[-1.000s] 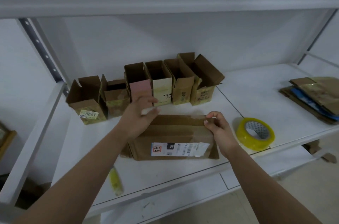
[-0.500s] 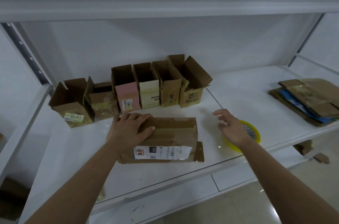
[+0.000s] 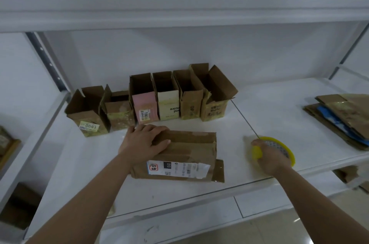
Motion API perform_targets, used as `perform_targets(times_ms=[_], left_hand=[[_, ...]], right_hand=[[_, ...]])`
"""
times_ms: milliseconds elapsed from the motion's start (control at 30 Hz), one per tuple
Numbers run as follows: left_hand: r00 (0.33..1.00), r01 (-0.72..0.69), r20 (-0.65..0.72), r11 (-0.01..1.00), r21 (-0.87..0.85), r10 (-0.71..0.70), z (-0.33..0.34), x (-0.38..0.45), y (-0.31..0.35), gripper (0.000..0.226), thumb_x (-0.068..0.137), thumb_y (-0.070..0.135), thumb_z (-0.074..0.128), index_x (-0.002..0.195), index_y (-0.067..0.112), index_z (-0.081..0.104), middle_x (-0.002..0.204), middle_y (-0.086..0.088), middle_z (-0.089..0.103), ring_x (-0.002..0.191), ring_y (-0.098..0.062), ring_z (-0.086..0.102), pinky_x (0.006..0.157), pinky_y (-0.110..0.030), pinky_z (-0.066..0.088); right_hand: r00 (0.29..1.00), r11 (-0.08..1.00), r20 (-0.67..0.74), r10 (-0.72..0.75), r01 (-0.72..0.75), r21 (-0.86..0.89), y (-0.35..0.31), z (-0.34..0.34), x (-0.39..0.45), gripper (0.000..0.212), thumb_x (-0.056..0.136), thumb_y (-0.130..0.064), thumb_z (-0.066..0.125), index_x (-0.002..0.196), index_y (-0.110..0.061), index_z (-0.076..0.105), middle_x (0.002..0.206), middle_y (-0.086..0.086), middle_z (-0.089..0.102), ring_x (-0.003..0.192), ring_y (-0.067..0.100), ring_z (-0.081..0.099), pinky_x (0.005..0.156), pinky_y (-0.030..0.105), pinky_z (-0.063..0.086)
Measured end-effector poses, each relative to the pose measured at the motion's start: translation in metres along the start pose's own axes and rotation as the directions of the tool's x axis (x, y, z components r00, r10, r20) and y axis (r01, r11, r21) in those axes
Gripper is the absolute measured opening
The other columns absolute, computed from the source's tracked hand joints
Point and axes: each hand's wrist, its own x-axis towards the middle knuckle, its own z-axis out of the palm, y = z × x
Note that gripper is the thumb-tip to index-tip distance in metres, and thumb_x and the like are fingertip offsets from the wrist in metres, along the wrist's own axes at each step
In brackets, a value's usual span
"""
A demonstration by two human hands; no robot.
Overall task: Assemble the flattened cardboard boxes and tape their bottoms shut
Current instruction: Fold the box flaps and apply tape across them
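A brown cardboard box [image 3: 191,151] with a white shipping label lies on its side on the white shelf [image 3: 199,189], its closed flaps facing up. My left hand [image 3: 142,141] rests flat on the box's left end, fingers straight over the flaps. To the right, my right hand [image 3: 269,155] grips the yellow roll of tape [image 3: 279,145], which lies on the shelf, thumb curled over its near-left rim. The hand hides much of the roll.
Several assembled open boxes [image 3: 165,99] stand in a row at the back of the shelf. A stack of flattened cardboard [image 3: 343,119] lies at the far right. An upper shelf [image 3: 179,3] hangs overhead. A grey upright [image 3: 48,61] stands at the left.
My right hand left the box's right end, moved right and closed on the tape roll. My left hand slid from the box's far edge onto its top.
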Motion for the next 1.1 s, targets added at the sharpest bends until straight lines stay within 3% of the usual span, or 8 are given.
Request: perform_targets(times_ms=[133,267,367,600,700,800,967,1100], left_hand=[[1.000,0.007,0.001,1.000,-0.008,-0.007,0.000,0.001,0.000,0.080,0.071,0.079,0.003,0.139,0.049,0.033,0.140,0.013,0.046,0.131,-0.015,0.036,0.110,-0.044,0.025],[1.000,0.013,-0.007,0.999,-0.051,-0.014,-0.002,0.000,0.002,0.091,0.066,0.089,0.002,0.141,0.049,0.033,0.142,0.012,0.046,0.134,-0.016,0.036,0.111,-0.046,0.023],[0.999,-0.007,-0.038,0.993,-0.122,0.002,-0.003,-0.006,0.003,0.099,0.063,0.094,-0.006,0.143,0.049,0.031,0.144,0.011,0.046,0.137,-0.016,0.034,0.114,-0.051,0.018],[0.962,-0.192,-0.257,0.892,-0.410,0.089,0.000,-0.019,-0.002,0.106,0.072,0.091,-0.001,0.137,0.025,0.052,0.138,-0.002,0.056,0.131,-0.017,0.045,0.116,-0.046,0.014],[0.944,-0.214,-0.331,0.749,-0.627,-0.008,0.000,-0.026,-0.001,0.078,0.074,0.090,0.012,0.111,0.041,0.059,0.114,0.002,0.065,0.112,0.002,0.045,0.101,-0.021,0.023],[0.958,-0.051,-0.200,0.563,-0.825,-0.206,-0.007,-0.030,0.003,0.046,0.068,0.078,0.024,0.095,0.051,0.050,0.110,0.009,0.054,0.121,-0.016,0.045,0.098,-0.028,0.033],[0.962,-0.022,-0.089,0.255,-0.967,-0.257,0.005,-0.023,-0.009,0.086,0.068,0.095,0.028,0.113,0.033,0.067,0.120,-0.001,0.065,0.119,-0.021,0.056,0.107,-0.048,0.040],[0.961,-0.003,-0.052,0.177,-0.984,-0.271,0.001,-0.020,-0.009,0.072,0.076,0.082,0.039,0.104,0.024,0.072,0.107,-0.004,0.070,0.110,-0.023,0.062,0.106,-0.050,0.041]], right_hand=[[0.993,0.842,-0.116,0.017,0.048,0.537,-0.025,-0.041,0.005,0.045,0.087,-0.011,0.068,0.125,-0.020,0.047,0.111,0.020,0.064,0.101,0.035,0.062,0.088,0.038,0.047],[0.951,0.635,-0.121,-0.284,0.281,0.720,-0.097,-0.097,-0.029,0.045,0.091,-0.013,0.067,0.128,-0.025,0.045,0.101,0.009,0.062,0.085,0.022,0.062,0.069,0.030,0.049],[0.881,0.584,-0.134,-0.453,0.408,0.701,-0.150,-0.115,-0.056,0.041,0.091,-0.026,0.067,0.126,-0.030,0.046,0.113,0.004,0.062,0.100,0.021,0.063,0.083,0.038,0.054],[0.834,0.773,0.036,-0.551,0.494,0.397,-0.238,-0.080,-0.076,0.045,0.093,-0.041,0.061,0.129,-0.026,0.040,0.127,-0.001,0.051,0.115,0.016,0.052,0.088,0.031,0.045],[0.826,0.796,0.054,-0.561,0.520,0.310,-0.253,-0.070,-0.080,0.044,0.093,-0.042,0.060,0.127,-0.025,0.038,0.125,0.002,0.054,0.114,0.020,0.054,0.090,0.036,0.047],[0.815,0.798,0.060,-0.576,0.545,0.257,-0.262,-0.065,-0.085,0.040,0.092,-0.042,0.062,0.120,-0.027,0.039,0.109,-0.002,0.052,0.108,0.021,0.057,0.093,0.044,0.050],[0.818,0.809,0.071,-0.571,0.547,0.213,-0.270,-0.063,-0.086,0.040,0.091,-0.044,0.063,0.119,-0.024,0.042,0.111,-0.004,0.052,0.110,0.023,0.057,0.093,0.045,0.050],[0.800,0.799,0.100,-0.592,0.565,0.205,-0.272,-0.060,-0.082,0.046,0.090,-0.046,0.063,0.122,-0.022,0.042,0.131,0.000,0.051,0.119,0.022,0.053,0.095,0.043,0.049]])
